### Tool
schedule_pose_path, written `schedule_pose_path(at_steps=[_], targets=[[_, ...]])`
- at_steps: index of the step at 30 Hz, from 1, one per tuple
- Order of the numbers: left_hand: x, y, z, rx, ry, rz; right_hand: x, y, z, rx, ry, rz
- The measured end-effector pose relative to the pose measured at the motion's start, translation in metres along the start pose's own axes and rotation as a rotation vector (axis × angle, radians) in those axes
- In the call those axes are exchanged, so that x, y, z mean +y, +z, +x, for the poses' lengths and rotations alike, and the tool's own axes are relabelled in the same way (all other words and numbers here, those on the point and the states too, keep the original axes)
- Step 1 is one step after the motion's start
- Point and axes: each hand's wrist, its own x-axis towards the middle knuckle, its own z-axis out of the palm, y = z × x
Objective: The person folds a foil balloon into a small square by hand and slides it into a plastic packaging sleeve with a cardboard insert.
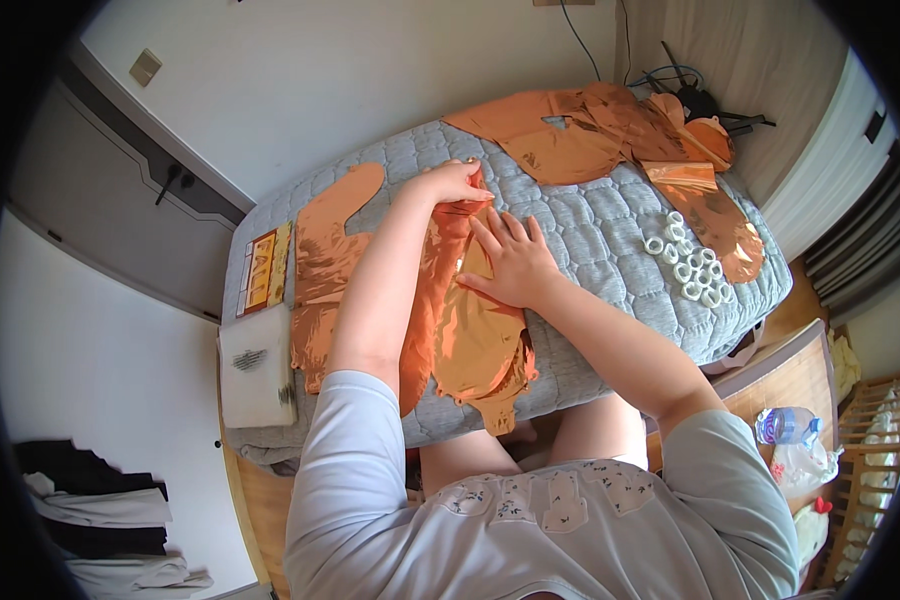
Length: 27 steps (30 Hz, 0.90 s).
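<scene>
In front of me, a shiny orange foil balloon (pixel 475 340) lies flat and creased, its near end hanging over the bed's edge. My left hand (pixel 452 184) is closed on the far end of the foil, which is bunched and folded there. My right hand (pixel 515 262) rests on the foil's right side, palm down, fingers spread. Left of my left arm is another flat orange foil balloon (pixel 335 235), partly hidden by that arm. More orange foil pieces (pixel 570 140) overlap at the bed's far right.
Grey quilted bedding (pixel 610 240) lies under everything. Several white rings (pixel 695 265) are grouped at the right. A printed packet (pixel 264 270) and a white pad with dark marks (pixel 258 370) lie at the left edge. Beyond the bed's right end is a plastic bottle (pixel 788 426).
</scene>
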Motion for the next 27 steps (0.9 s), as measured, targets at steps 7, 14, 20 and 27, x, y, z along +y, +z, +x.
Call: schedule_pose_path(at_steps=[7,14,20,27], targets=[[-0.02,0.005,0.021,-0.123,0.051,-0.331,-0.006,0.002,-0.001,0.054,-0.024,0.018],[0.039,0.037,-0.036,0.572,0.247,-0.436,0.01,0.011,-0.001,0.027,0.008,0.018],[0.061,0.043,-0.191,0.4,0.519,-0.332,0.004,0.013,0.008,0.066,-0.039,-0.103],[0.077,0.089,-0.225,0.487,0.634,-0.095,-0.004,0.005,0.006,0.029,-0.004,-0.02]])
